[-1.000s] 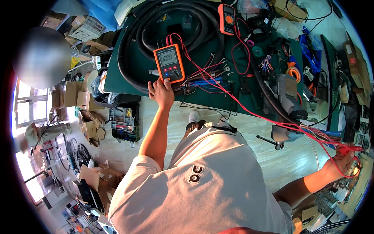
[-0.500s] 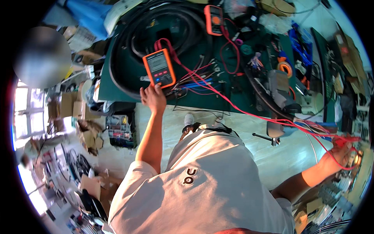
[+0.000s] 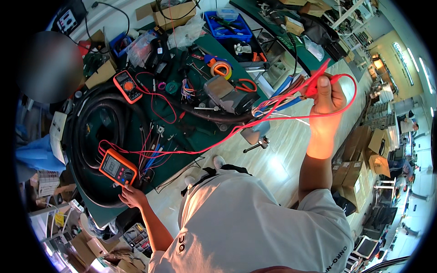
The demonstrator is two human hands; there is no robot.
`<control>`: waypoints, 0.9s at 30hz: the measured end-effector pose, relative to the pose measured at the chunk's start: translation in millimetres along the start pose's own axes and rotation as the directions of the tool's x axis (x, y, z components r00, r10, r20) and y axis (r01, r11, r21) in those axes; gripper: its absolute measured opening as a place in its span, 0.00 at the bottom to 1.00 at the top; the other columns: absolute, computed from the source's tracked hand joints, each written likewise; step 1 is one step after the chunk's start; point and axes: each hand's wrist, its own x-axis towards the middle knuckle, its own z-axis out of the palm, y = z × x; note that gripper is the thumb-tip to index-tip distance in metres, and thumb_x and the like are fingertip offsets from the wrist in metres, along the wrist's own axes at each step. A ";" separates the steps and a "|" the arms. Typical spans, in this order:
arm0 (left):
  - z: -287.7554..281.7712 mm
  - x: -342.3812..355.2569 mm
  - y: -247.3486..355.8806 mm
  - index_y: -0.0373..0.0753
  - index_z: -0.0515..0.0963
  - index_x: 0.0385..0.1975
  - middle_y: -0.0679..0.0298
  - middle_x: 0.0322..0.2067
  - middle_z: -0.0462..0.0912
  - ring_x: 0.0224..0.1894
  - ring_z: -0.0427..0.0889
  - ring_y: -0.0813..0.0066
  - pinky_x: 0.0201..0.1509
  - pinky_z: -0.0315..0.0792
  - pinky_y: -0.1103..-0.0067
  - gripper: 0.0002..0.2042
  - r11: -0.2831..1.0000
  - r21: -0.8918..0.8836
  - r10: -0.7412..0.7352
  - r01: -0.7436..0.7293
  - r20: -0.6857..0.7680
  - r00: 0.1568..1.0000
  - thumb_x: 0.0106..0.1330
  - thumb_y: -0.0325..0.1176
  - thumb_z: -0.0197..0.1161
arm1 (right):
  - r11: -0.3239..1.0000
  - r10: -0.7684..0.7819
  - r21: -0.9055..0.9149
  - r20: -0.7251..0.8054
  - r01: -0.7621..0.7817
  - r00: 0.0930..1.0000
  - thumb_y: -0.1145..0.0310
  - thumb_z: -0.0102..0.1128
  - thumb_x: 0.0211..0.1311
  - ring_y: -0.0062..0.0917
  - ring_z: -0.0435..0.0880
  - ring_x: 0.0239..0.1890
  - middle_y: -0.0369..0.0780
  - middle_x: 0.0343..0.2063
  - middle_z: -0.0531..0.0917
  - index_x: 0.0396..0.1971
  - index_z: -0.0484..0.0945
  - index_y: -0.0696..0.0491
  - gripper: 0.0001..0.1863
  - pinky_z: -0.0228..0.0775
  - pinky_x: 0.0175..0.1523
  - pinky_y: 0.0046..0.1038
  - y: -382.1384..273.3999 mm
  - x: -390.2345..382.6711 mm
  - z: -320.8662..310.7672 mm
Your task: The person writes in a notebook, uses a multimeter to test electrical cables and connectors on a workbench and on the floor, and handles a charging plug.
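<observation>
An orange-rimmed multimeter (image 3: 118, 168) with a lit display lies at the near left edge of the green-topped bench. My left hand (image 3: 133, 196) is at its lower edge, a fingertip touching near its buttons, not gripping it. Red test leads (image 3: 214, 144) run from the meter across the bench to my right hand (image 3: 328, 96). That hand is raised beyond the bench's right side, closed around the leads' red ends; their exact shape is partly hidden by my fingers. Stripped blue, white and brown wires (image 3: 277, 101) from a thick black cable (image 3: 218, 114) end just beside it.
A second orange multimeter (image 3: 128, 86) lies farther back beside a large black cable coil (image 3: 75, 136). A grey vise (image 3: 227, 93), orange tape roll (image 3: 221, 69) and blue bin (image 3: 227, 26) are farther right. Cardboard boxes (image 3: 353, 175) stand on the floor at right.
The view has turned to the right, so the bench appears farther left and tilted. My right hand now shows raised with the red lead ends. My left hand remains at the multimeter.
</observation>
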 end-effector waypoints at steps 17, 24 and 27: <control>7.3 5.5 -1.2 0.44 0.78 0.46 0.60 0.48 0.78 0.63 0.60 0.52 0.68 0.50 0.62 0.25 0.995 0.095 0.022 -0.014 -0.093 0.995 0.73 0.53 0.35 | 0.998 0.045 0.048 0.044 -0.047 0.998 0.61 0.62 0.63 0.20 0.82 0.30 0.40 0.29 0.82 0.40 0.78 0.62 0.17 0.81 0.35 0.25 -2.8 7.0 1.4; 10.8 8.4 -7.0 0.41 0.78 0.44 0.59 0.45 0.78 0.60 0.63 0.53 0.70 0.49 0.64 0.26 0.991 0.107 0.089 -0.076 -0.119 0.989 0.74 0.52 0.34 | 0.998 0.034 0.054 0.086 -0.039 0.996 0.62 0.62 0.63 0.21 0.82 0.29 0.41 0.30 0.83 0.41 0.78 0.62 0.17 0.80 0.35 0.24 -4.6 7.1 -0.5; 9.7 8.7 -8.2 0.42 0.78 0.44 0.59 0.46 0.78 0.61 0.62 0.52 0.70 0.49 0.63 0.26 0.993 0.108 0.066 -0.054 -0.114 0.991 0.74 0.52 0.34 | 0.997 0.034 0.059 0.101 -0.040 0.994 0.63 0.61 0.63 0.21 0.83 0.29 0.41 0.30 0.84 0.42 0.78 0.61 0.16 0.78 0.34 0.24 -3.8 7.7 -0.9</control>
